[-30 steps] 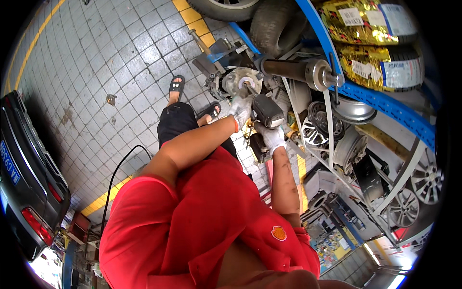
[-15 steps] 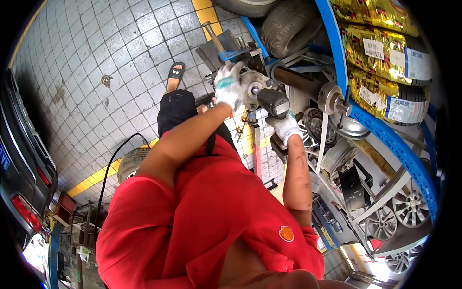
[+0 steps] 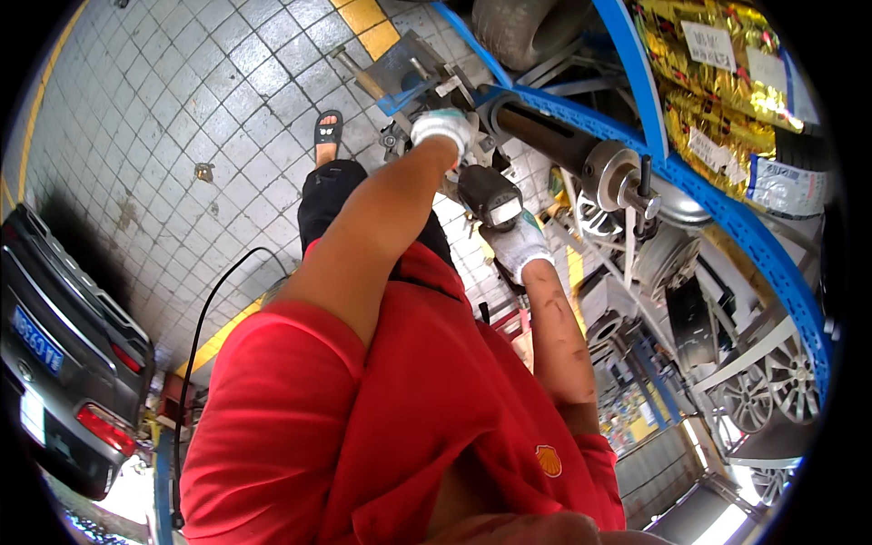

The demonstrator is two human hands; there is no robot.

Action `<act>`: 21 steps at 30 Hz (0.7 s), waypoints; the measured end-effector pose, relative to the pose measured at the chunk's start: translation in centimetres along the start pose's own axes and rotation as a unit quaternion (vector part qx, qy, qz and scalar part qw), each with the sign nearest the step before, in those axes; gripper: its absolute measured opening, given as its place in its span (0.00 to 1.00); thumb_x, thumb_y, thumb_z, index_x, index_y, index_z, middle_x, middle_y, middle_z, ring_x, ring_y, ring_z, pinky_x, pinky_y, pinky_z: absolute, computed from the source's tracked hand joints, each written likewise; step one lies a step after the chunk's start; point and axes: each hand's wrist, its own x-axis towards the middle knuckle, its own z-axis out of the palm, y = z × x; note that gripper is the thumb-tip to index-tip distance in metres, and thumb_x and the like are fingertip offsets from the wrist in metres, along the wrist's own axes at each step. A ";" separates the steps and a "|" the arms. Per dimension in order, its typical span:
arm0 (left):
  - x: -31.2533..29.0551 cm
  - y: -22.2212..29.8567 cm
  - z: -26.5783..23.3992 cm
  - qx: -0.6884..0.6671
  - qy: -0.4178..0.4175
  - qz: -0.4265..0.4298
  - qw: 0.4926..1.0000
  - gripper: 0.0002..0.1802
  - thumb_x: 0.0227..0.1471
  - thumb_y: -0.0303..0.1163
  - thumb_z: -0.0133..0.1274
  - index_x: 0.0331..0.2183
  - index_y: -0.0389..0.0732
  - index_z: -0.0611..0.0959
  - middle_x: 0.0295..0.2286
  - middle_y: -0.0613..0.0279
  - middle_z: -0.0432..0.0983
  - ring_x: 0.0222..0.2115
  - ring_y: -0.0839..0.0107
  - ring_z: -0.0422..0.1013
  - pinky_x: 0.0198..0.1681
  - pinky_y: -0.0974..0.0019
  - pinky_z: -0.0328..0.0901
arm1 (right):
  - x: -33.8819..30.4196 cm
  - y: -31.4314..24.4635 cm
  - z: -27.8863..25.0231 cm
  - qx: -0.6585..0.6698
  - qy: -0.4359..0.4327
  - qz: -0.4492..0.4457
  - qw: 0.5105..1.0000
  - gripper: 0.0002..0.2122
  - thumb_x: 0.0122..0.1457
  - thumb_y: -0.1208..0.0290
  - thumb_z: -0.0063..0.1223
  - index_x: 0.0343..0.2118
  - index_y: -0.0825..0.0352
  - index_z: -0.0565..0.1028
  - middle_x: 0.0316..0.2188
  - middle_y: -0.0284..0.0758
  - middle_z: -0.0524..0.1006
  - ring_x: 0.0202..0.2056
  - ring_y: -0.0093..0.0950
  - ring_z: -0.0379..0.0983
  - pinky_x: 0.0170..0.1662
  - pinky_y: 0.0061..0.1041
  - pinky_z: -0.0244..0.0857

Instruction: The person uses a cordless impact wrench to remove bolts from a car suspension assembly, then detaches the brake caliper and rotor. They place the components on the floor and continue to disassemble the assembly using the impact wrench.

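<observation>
My right hand (image 3: pixel 519 245), in a white knit glove, is closed round the grip of a black cordless impact wrench (image 3: pixel 488 195). The tool's nose points away from me, toward metal parts at the workbench; whether it touches them is hidden. My left hand (image 3: pixel 442 129), gloved too, reaches over those parts just beyond the wrench. Its back faces me, and its fingers are out of sight. Some small metal pieces (image 3: pixel 393 140) show beside it. A dark, thick cylinder (image 3: pixel 549 138) with a silver collared end (image 3: pixel 622 182) lies across the blue frame, right of both hands.
A blue steel rack (image 3: pixel 727 241) curves along the right, holding tyres in gold wrapping (image 3: pixel 708 118). Bare wheel rims (image 3: pixel 786 381) stand below. A dark car (image 3: pixel 73 354) is parked at the left. A sandalled foot (image 3: pixel 328 132) rests on the tiled floor (image 3: pixel 218 100).
The view has shifted. My left hand has turned so its fingers no longer show, and it covers more of the round metal part. The wrench remains in my right hand.
</observation>
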 end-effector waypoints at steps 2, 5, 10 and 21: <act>-1.4 0.3 -1.6 -0.005 -0.032 0.015 0.999 0.32 0.63 0.54 0.41 0.42 0.37 0.88 0.39 0.43 0.84 0.44 0.49 0.80 0.49 0.49 0.71 | 0.2 0.8 1.4 -0.017 0.041 -0.048 0.998 0.25 0.53 0.61 0.63 0.56 0.60 0.76 0.49 0.49 0.80 0.52 0.49 0.76 0.55 0.39 0.71; -0.2 0.2 -1.1 0.039 -0.027 0.033 0.998 0.33 0.65 0.54 0.35 0.42 0.40 0.88 0.42 0.47 0.84 0.46 0.48 0.79 0.51 0.52 0.71 | -1.3 -1.1 -1.3 0.095 -0.007 0.019 0.995 0.27 0.55 0.61 0.63 0.59 0.57 0.74 0.51 0.46 0.80 0.52 0.46 0.77 0.54 0.37 0.72; -0.4 0.8 -0.2 0.087 0.011 0.024 0.996 0.33 0.64 0.54 0.36 0.43 0.39 0.87 0.44 0.47 0.83 0.48 0.49 0.78 0.54 0.51 0.70 | -2.1 -0.6 -1.6 0.158 -0.032 0.047 0.986 0.31 0.53 0.62 0.66 0.62 0.60 0.72 0.52 0.45 0.80 0.54 0.43 0.77 0.57 0.34 0.71; 0.0 -0.2 2.4 0.059 0.030 0.061 0.996 0.33 0.63 0.56 0.39 0.43 0.40 0.87 0.44 0.47 0.83 0.46 0.46 0.78 0.52 0.49 0.71 | -2.4 2.0 2.7 0.223 0.001 0.018 0.975 0.29 0.51 0.63 0.67 0.56 0.67 0.74 0.49 0.47 0.81 0.53 0.44 0.78 0.55 0.34 0.72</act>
